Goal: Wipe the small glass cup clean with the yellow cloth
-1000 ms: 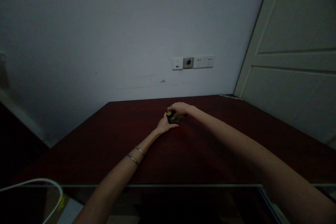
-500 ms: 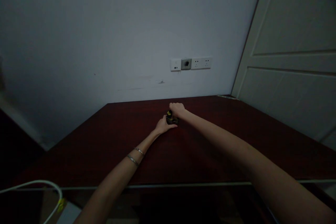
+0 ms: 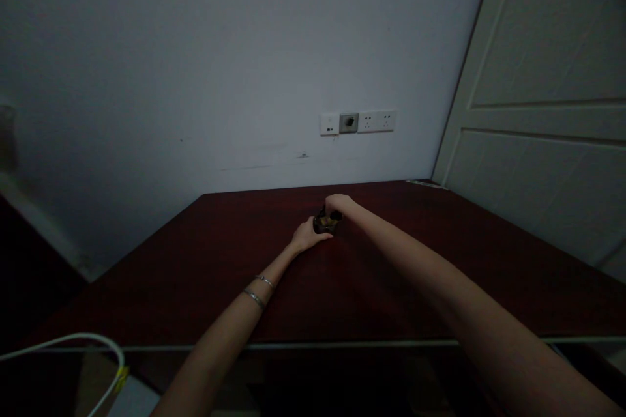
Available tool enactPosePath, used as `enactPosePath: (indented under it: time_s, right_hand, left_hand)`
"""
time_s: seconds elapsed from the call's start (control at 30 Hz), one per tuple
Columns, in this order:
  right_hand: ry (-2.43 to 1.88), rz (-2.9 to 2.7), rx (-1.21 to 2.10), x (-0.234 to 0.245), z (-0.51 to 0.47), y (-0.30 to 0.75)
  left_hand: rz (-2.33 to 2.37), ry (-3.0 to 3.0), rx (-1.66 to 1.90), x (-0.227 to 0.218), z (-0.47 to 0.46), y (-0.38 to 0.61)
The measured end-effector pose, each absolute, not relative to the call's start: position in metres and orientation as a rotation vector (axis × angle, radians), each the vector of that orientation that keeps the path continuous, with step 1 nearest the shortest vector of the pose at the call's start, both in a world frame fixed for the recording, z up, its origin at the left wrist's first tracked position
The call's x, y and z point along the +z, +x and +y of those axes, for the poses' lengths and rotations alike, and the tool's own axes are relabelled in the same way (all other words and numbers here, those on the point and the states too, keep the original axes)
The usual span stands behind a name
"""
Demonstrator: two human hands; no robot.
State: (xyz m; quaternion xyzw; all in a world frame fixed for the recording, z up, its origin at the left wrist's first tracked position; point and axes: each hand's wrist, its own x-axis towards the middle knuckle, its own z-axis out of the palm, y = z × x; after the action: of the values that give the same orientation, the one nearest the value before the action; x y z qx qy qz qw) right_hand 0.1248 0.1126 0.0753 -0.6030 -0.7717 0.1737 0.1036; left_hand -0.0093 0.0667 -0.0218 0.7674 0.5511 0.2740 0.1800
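On the dark red table, a small dark glossy object with yellow patches (image 3: 323, 224) sits between my two hands; dim light hides its exact kind. My left hand (image 3: 306, 234) curves around its left and near side, thumb stretched along the front, holding it against the tabletop. Over its top is my right hand (image 3: 340, 202), fingers bent down around a black part (image 3: 336, 215) at the upper right of the object. The right fingertips are mostly hidden behind the hand.
The dark red table (image 3: 235, 234) reaches back to a pale wall (image 3: 195, 65) with a row of sockets (image 3: 358, 122). A panelled door (image 3: 538, 78) stands at right. At the lower left, a white cable (image 3: 88, 337) with a yellow tie loops over the table's front edge.
My right hand has shifted slightly right and tilted its black-and-yellow part over, so more of the object's top shows. My left hand keeps its hold.
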Motion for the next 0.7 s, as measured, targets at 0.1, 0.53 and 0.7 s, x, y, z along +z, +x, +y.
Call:
enactPosePath:
  time_s: [0.1, 0.53, 0.7]
  right_hand:
    - [-1.819, -2.316, 0.560, 0.086, 0.111, 0.143]
    - [-1.036, -2.691, -0.289, 0.082, 0.072, 0.186]
    - [-0.795, -2.872, -0.395, 0.067, 0.067, 0.182]
  left_hand:
    - [1.580, 2.134, 0.802, -0.022, 0.067, -0.008]
    - [1.619, 2.127, 0.790, -0.025, 0.069, -0.008]
    - [1.614, 2.131, 0.798, -0.025, 0.069, -0.008]
